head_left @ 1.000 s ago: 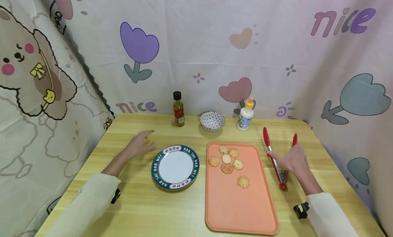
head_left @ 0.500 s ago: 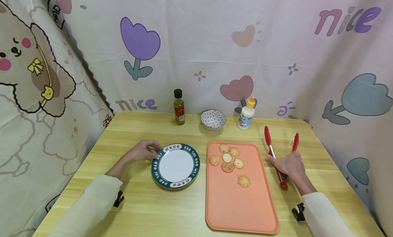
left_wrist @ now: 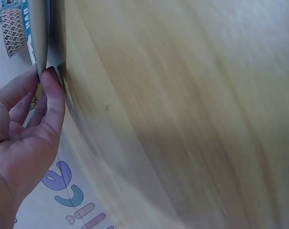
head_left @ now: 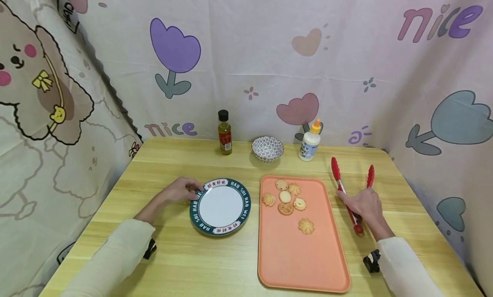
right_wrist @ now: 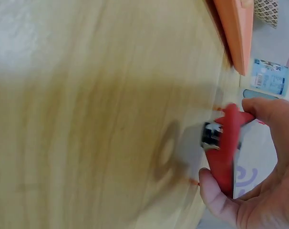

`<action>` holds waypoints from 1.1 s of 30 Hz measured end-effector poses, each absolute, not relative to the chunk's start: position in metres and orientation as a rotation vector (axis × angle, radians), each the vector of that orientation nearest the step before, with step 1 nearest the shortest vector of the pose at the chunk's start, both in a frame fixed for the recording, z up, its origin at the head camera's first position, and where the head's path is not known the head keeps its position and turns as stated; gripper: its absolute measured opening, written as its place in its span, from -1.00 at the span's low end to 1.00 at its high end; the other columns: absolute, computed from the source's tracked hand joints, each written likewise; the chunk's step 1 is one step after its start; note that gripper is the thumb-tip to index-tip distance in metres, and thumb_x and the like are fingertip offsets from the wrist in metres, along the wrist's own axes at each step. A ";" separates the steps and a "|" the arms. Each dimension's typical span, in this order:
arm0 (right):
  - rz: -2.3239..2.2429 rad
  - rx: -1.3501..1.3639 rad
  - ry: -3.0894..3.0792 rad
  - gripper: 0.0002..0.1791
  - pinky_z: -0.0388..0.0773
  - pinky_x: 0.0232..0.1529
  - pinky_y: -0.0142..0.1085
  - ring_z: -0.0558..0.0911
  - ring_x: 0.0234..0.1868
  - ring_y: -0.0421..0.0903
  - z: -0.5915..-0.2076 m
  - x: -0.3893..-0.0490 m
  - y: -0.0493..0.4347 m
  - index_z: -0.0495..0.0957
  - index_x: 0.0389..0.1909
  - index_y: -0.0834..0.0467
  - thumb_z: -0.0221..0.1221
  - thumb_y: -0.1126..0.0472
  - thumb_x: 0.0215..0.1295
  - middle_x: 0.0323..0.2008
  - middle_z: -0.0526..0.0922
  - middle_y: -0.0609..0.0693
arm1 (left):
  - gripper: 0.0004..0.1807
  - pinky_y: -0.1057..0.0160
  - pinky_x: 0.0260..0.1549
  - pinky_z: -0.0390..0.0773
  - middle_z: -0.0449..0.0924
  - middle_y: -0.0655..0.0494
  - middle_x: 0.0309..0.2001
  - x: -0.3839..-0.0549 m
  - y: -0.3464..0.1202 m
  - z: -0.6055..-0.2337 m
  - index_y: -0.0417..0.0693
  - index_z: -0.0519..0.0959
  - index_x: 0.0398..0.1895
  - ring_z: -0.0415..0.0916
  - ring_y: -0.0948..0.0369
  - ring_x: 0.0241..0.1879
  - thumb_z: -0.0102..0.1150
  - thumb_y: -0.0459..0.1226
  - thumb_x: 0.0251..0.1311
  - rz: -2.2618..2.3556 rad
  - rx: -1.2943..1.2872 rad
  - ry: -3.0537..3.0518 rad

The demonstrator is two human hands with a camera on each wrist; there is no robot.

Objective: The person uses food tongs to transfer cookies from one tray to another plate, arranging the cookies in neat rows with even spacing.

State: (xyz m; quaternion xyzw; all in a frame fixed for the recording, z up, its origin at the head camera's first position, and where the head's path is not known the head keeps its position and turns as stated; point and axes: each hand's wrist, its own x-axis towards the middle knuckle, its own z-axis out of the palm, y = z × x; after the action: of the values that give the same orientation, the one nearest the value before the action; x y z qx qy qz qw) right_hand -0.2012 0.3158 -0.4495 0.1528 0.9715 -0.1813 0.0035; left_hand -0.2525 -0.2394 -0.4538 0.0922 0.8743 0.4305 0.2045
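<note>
In the head view my left hand (head_left: 181, 189) is at the left rim of a white plate (head_left: 220, 206) with a dark green lettered border. The left wrist view has thumb and fingers pinching the edge of the plate (left_wrist: 38, 36), one finger beneath it. On the right, my right hand (head_left: 366, 205) grips a pair of red-and-silver tongs (head_left: 344, 190), spread apart with the red tips pointing away from me. Close up in the right wrist view, the tongs (right_wrist: 225, 148) sit between thumb and fingers, with their shadow on the table.
Between the hands lies an orange tray (head_left: 304, 262) with several cookies (head_left: 285, 197) toward its far end. Along the back stand a black-capped bottle (head_left: 225, 134), a patterned bowl (head_left: 267, 149) and a white bottle with an orange tip (head_left: 309, 143). A printed curtain (head_left: 246, 44) hangs behind the table.
My left hand has come down to the plate and taken its rim. The right hand has closed around the tongs, whose red near end has shifted slightly. Plate and tray stay in place.
</note>
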 end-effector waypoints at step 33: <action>-0.870 -0.053 2.984 -0.13 0.24 -0.63 -0.32 0.31 -0.58 -0.12 -0.400 -0.188 0.305 0.30 0.17 0.29 0.26 -0.28 0.05 -0.54 0.33 0.04 | -0.72 0.24 -0.43 0.58 0.54 -0.17 -0.07 -0.256 -0.233 -0.460 -0.26 0.58 -0.05 0.44 0.16 -0.29 0.17 -0.43 0.13 1.226 0.200 2.457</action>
State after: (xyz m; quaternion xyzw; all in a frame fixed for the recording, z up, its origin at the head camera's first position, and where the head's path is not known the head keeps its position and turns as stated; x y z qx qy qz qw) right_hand -0.1884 0.3051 -0.3997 -0.0170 0.9597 -0.2800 0.0166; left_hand -0.2559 -0.2329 -0.4603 0.0714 0.8757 0.4370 0.1927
